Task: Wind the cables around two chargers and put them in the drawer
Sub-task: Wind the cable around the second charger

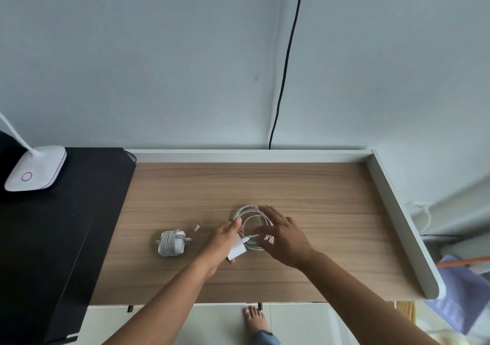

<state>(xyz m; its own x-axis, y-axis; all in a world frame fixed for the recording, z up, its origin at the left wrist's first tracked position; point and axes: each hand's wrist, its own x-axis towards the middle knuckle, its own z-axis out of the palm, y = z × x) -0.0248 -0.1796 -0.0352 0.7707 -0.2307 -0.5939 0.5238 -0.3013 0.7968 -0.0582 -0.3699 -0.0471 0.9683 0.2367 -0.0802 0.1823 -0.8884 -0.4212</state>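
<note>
- Work surface: wooden desktop (265,185) with a raised white rim along the far and right edges.
- Wound charger (171,242): white block with its cable wrapped in tight turns around the body. It lies on the wood left of both hands, apart from them. A short tail of cable ends in a connector (197,226) lying just right of it and a little farther back.
- Second charger (236,249): small white block, held in the left hand (225,241). Fingers are closed around the block; thumb points toward the far side.
- Loose cable (252,221): white, lying in several open loops on the desk, running from the second charger toward the far right. Not wound on the block.
- Right hand (283,234): palm down, fingers spread and extended, over the right part of the loops. Whether the fingers pinch a strand cannot be told; the hand hides that part and is slightly blurred.
- Left of the desk: black surface (66,212) carrying a white lamp base (35,171) with a pink ring mark.
- Black cord (285,66) hangs down the far wall to the desk's back edge.
- Near edge: white drawer fronts (291,320) below the desktop, appear shut; a bare foot (255,318) in front of them.
</note>
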